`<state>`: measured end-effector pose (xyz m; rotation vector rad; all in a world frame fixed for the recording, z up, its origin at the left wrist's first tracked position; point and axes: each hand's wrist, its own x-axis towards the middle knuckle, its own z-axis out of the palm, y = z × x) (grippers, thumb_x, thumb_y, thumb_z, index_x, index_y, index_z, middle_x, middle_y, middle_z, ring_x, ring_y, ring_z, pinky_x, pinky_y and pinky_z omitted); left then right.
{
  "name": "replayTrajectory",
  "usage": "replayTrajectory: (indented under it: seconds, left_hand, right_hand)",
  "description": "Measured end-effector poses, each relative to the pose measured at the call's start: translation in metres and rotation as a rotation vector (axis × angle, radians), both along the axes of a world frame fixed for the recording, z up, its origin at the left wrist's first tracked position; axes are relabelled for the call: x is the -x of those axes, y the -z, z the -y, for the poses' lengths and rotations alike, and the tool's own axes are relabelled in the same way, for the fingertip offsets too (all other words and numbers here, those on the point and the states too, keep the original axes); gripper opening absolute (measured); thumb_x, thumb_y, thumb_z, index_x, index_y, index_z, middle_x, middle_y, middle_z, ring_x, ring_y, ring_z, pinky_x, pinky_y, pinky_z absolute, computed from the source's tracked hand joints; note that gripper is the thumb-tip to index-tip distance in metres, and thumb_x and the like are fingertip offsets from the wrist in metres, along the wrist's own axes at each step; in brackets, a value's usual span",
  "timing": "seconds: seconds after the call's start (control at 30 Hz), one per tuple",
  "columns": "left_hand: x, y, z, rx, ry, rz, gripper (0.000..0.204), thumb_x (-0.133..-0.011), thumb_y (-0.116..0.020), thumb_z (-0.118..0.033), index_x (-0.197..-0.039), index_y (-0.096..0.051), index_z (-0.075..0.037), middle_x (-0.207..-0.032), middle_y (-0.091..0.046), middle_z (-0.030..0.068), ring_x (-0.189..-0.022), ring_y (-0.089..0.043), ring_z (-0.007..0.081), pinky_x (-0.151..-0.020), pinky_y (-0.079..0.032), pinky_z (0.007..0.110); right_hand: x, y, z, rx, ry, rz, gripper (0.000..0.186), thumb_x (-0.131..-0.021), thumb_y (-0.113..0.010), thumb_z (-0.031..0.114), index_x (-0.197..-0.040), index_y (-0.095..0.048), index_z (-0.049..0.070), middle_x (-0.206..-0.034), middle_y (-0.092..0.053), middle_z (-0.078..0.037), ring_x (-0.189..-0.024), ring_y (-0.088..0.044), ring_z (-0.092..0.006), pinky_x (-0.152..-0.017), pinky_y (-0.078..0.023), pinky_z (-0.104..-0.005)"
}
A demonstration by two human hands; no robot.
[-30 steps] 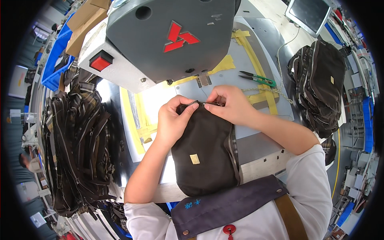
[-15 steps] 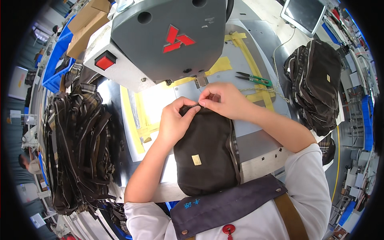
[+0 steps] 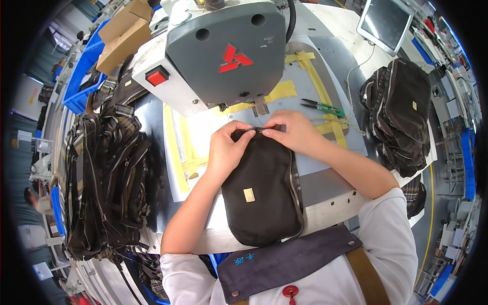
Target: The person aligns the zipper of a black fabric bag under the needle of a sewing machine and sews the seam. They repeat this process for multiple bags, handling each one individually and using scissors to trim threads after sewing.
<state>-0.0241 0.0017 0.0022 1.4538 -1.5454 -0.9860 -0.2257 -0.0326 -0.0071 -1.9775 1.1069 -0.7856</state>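
A dark brown fabric pouch [image 3: 262, 203] with a zipper down its right side and a small yellow tag lies before me at the table's front edge. At its far end, my left hand [image 3: 230, 145] pinches the left part of the top edge between thumb and fingers. My right hand [image 3: 294, 131] pinches the same edge just to the right, the two grips close together. The sewing machine head [image 3: 229, 56], grey with a red emblem, stands just beyond, its metal presser foot [image 3: 261, 105] a little past my fingers.
Dark zippered pouches with plaid lining [image 3: 104, 178] are heaped at left. Another pouch stack [image 3: 401, 112] stands at right. Green-handled thread snips [image 3: 323, 107] lie right of the presser foot. Behind are a blue bin [image 3: 79, 99], a cardboard box [image 3: 122, 38] and a tablet-like screen [image 3: 385, 25].
My right hand has shifted slightly right along the pouch's top edge, baring a bit of it between the grips. The whole view has tilted a little, showing more of the machine.
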Motion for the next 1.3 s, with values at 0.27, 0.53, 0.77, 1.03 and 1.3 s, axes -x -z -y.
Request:
replayTrajectory:
  seconds: [0.27,0.53,0.77,1.03,1.3]
  left_hand:
    - [0.006,0.0,0.013,-0.047,-0.03,0.019,0.017,-0.083,-0.072,-0.012,-0.089,-0.066,0.002,-0.078,-0.067,0.0039,-0.072,-0.06,0.0089,-0.068,-0.048,0.025]
    - [0.017,-0.009,0.027,-0.059,-0.022,0.324,0.017,-0.076,-0.071,-0.016,-0.083,-0.068,0.0,-0.074,-0.068,0.0123,-0.068,-0.064,0.0269,-0.068,-0.049,0.036]
    - [0.011,-0.01,0.044,-0.117,0.028,0.373,0.022,-0.079,-0.071,-0.021,-0.088,-0.066,-0.001,-0.077,-0.068,0.0087,-0.07,-0.063,0.0184,-0.069,-0.048,0.031]
    - [0.009,-0.005,0.049,-0.111,0.026,0.36,0.023,-0.08,-0.07,-0.023,-0.09,-0.067,-0.002,-0.078,-0.069,0.009,-0.073,-0.065,0.0189,-0.072,-0.048,0.031]
    - [0.007,-0.004,0.054,-0.069,-0.01,0.373,0.025,-0.081,-0.07,-0.022,-0.097,-0.069,-0.003,-0.088,-0.071,0.009,-0.081,-0.066,0.0186,-0.077,-0.049,0.03]
  right_hand:
    - [0.006,-0.01,0.012,-0.024,0.096,-0.079,0.02,-0.082,-0.07,0.022,-0.088,-0.069,0.003,-0.083,-0.067,-0.01,-0.074,-0.064,-0.0244,-0.068,-0.049,-0.0351]
    - [-0.003,-0.02,0.035,-0.068,0.084,-0.329,0.018,-0.076,-0.066,0.02,-0.086,-0.063,0.005,-0.078,-0.065,-0.009,-0.075,-0.064,-0.0257,-0.068,-0.048,-0.037]
    - [-0.006,-0.03,0.055,-0.203,-0.024,-0.456,0.018,-0.075,-0.065,0.019,-0.089,-0.063,0.008,-0.088,-0.067,-0.011,-0.087,-0.065,-0.0283,-0.074,-0.05,-0.0388]
    - [-0.008,-0.032,0.059,-0.212,0.001,-0.422,0.017,-0.075,-0.063,0.017,-0.09,-0.063,0.008,-0.086,-0.067,-0.01,-0.087,-0.065,-0.0288,-0.074,-0.05,-0.0389]
    - [-0.015,-0.036,0.061,-0.216,0.084,-0.411,0.017,-0.074,-0.063,0.015,-0.089,-0.061,0.008,-0.085,-0.066,-0.009,-0.085,-0.065,-0.0274,-0.071,-0.049,-0.0383]
